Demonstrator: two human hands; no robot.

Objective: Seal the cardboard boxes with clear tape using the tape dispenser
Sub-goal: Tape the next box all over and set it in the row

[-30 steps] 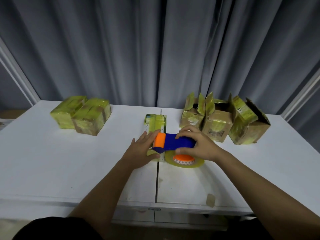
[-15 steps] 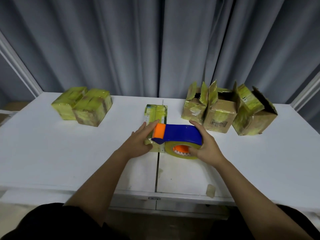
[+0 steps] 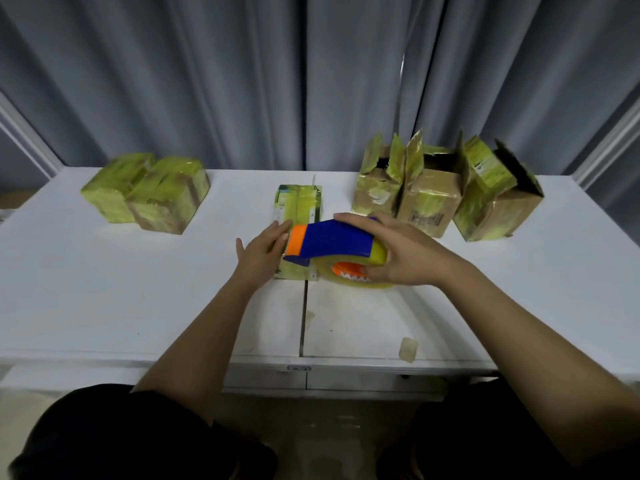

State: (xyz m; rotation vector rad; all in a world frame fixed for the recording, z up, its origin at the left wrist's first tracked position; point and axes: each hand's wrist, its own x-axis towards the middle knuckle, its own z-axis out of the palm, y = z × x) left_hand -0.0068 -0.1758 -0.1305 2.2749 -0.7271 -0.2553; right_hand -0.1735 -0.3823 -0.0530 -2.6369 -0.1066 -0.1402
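Since a moment ago the right hand [image 3: 405, 254], gripping the tape dispenser [image 3: 332, 244], has tilted it over the flat box [image 3: 299, 209] mid-counter [image 3: 104, 289], while the left hand [image 3: 261, 252] presses flat-fingered on that box, suggesting a taping stroke underway.

White table [image 3: 104, 299], split by a seam down the frame's middle. At upper left, two taped boxes [image 3: 147, 192] touching. At centre, a flat taped box [image 3: 299, 209] astride the seam. At upper right, three open boxes [image 3: 446, 199] side by side — flaps up. Near the lower-right edge, a small tape scrap [image 3: 408, 348].
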